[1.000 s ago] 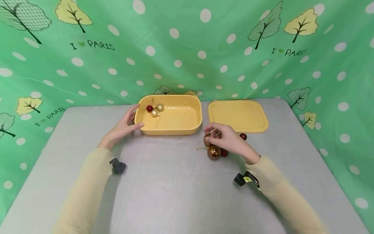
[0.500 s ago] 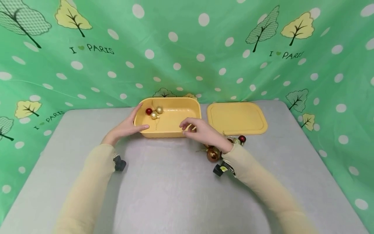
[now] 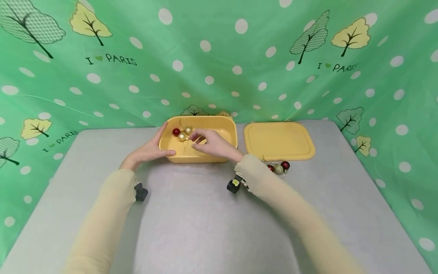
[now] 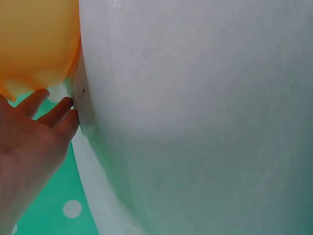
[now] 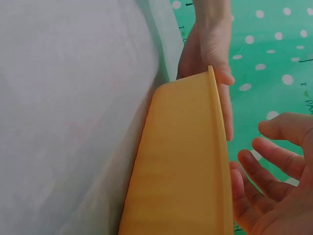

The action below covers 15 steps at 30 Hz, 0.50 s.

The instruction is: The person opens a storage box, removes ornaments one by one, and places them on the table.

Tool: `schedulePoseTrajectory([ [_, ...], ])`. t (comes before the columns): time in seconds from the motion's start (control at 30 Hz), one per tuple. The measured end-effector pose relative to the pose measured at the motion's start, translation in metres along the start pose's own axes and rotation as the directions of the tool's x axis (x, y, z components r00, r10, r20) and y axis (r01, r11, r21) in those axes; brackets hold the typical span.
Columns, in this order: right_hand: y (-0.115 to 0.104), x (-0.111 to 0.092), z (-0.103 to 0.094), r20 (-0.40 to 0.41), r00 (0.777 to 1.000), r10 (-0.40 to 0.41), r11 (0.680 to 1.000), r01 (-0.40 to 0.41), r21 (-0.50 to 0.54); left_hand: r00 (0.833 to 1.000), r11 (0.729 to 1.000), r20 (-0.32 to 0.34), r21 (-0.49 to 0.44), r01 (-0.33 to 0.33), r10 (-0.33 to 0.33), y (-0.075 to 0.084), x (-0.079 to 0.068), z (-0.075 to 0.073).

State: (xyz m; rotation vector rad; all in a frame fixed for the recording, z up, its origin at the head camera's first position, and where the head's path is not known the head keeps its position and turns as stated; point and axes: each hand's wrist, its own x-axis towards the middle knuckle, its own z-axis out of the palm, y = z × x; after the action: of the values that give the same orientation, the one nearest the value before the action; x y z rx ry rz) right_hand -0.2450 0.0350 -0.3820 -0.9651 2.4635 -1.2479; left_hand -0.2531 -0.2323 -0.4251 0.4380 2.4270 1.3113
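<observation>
A yellow plastic box (image 3: 196, 159) sits at the back of the table with small Christmas baubles inside: one red (image 3: 176, 132) and two gold (image 3: 182, 137). My left hand (image 3: 148, 151) holds the box's left end, thumb over the front rim and index finger along the far left corner. My right hand (image 3: 213, 144) is over the box, fingers bent and thumb apart, fingertips close to the gold baubles. In the right wrist view, nothing shows between that hand's thumb and fingers. The left wrist view shows several left fingers (image 4: 57, 112) beside the box's wall.
A yellow lid (image 3: 278, 140) lies flat to the right of the box. In front of it are more baubles, dark red (image 3: 285, 165) and glittery gold (image 3: 278, 169); my right sleeve hides others. A green polka-dot curtain (image 3: 219, 57) hangs behind the grey table (image 3: 205, 213).
My right hand has gone left from the brown baubles near the lid to above the baubles in the box. The left hand stays at the box's left end, its thumb slightly farther over the rim.
</observation>
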Motion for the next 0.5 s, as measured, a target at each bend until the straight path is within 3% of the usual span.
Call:
schedulePoseTrajectory([
  [0.3, 0.006, 0.03, 0.016, 0.0, 1.0, 0.006, 0.989, -0.006, 0.147, 1.0, 1.0, 0.004, -0.002, 0.007, -0.007, 0.001, -0.002, 0.001],
  [0.5, 0.006, 0.044, 0.026, -0.017, 0.999, 0.051, 0.982, -0.047, 0.181, 1.0, 1.0, 0.001, -0.002, 0.008, -0.008, 0.003, -0.004, 0.0],
])
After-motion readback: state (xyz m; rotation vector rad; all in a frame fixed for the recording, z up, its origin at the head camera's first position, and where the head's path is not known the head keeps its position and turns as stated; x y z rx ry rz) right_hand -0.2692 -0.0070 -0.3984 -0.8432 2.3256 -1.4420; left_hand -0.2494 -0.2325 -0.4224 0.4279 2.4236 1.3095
